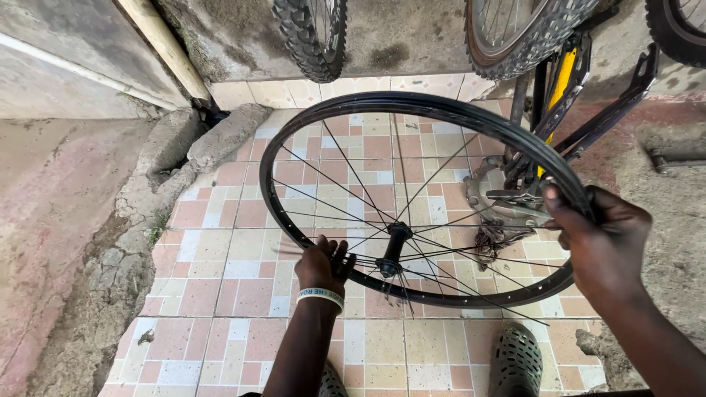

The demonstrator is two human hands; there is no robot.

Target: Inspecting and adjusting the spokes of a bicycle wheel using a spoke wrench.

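Observation:
A bare black bicycle wheel rim [412, 106] with thin spokes and a black hub [393, 248] is held out over a tiled floor. My right hand [604, 242] grips the rim at its right side. My left hand [323, 266], with a pale wristband, reaches through the spokes at the lower left of the rim, fingers closed around a spoke close to the hub. Several spokes near the hub look loose and splay downward.
Knobby bicycle tyres [312, 37] hang or stand against the wall at top. A yellow-and-black bicycle frame [559, 95] with a gear cluster [507, 202] sits behind the rim at right. My feet in dark perforated clogs [517, 360] show below. Broken concrete borders the tiles at left.

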